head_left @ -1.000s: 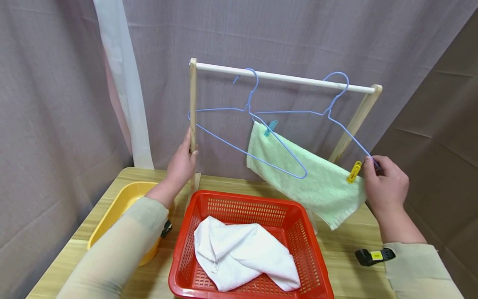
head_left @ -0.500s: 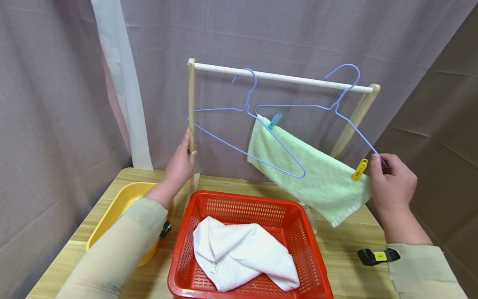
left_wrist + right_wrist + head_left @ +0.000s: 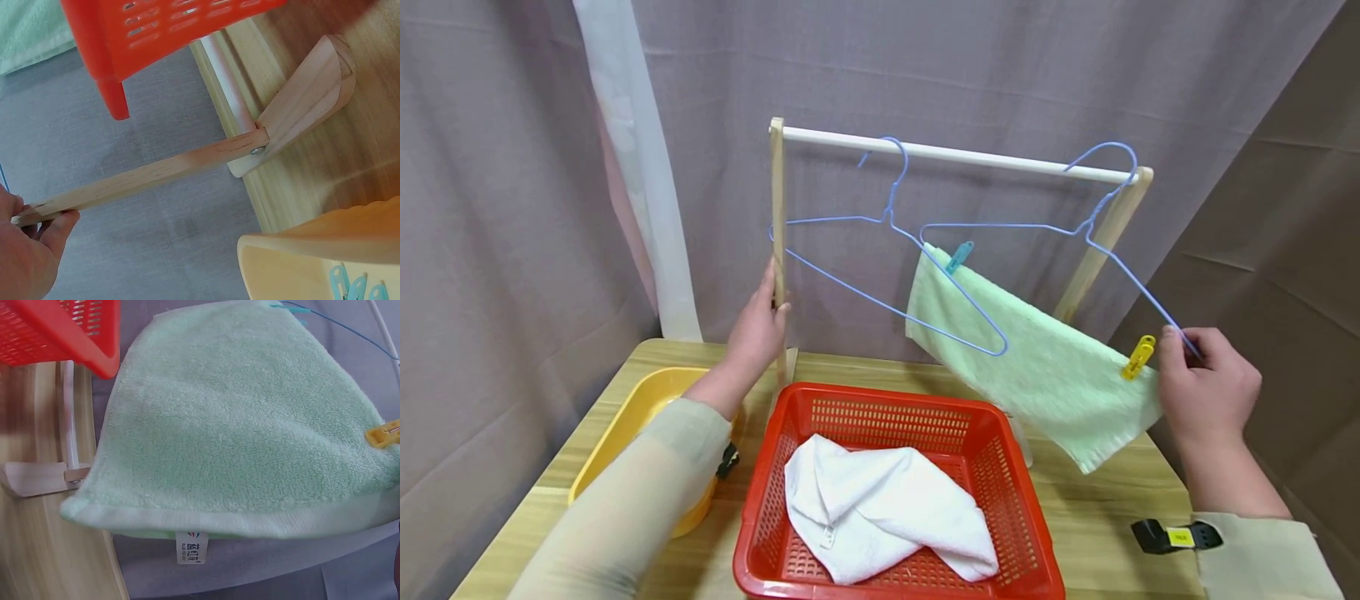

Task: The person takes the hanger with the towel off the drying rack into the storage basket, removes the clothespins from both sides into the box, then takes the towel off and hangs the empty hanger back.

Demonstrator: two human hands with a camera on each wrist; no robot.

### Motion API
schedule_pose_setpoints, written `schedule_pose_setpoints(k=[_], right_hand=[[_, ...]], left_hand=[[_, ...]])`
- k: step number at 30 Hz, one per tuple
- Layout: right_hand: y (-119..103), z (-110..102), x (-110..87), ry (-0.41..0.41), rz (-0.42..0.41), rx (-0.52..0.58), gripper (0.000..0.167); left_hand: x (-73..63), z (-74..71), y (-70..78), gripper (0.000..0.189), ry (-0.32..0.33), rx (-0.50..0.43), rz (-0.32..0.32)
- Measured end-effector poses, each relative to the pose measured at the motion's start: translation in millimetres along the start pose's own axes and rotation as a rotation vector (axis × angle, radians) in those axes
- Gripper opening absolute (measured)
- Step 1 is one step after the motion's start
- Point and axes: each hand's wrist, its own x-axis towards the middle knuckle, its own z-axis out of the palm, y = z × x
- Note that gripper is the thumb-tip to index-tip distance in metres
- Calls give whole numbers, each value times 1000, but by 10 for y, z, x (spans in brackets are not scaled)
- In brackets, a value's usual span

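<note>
My left hand (image 3: 752,331) grips the left post (image 3: 778,208) of a small wooden rack, thumb on one side and fingers on the other. My right hand (image 3: 1212,396) pinches the right corner of a blue wire hanger (image 3: 1052,227), whose hook is at the right end of the white bar (image 3: 985,156). A pale green towel (image 3: 1022,358) hangs slanting from it, with a teal clothespin (image 3: 959,257) at its upper left and a yellow clothespin (image 3: 1138,358) beside my right thumb. In the right wrist view the towel (image 3: 244,419) fills most of the picture.
Another blue hanger (image 3: 891,208) hangs bare on the bar's left part. A red basket (image 3: 891,396) holding a white towel (image 3: 887,508) stands in front. At left is a yellow bin (image 3: 617,421); teal clothespins (image 3: 356,289) lie inside it. Curtains (image 3: 715,75) are behind.
My right hand has moved right with the hanger and towel. The hook rose off the bar, then came lower, farther right. My left hand stays on the post.
</note>
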Motion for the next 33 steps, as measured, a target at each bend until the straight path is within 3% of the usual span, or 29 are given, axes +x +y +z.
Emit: schedule_pose_setpoints(k=[8, 18, 27, 33], right_hand=[[113, -165, -101, 23, 28, -20, 41], [315, -369, -202, 177, -80, 13, 34], [487, -527, -301, 243, 6, 74, 39], [583, -619, -378, 245, 99, 82, 41]], left_hand=[[5, -11, -15, 79, 8, -5, 21], [16, -12, -28, 79, -22, -37, 12], [11, -47, -30, 84, -41, -28, 1], [-5, -62, -35, 83, -30, -17, 1]])
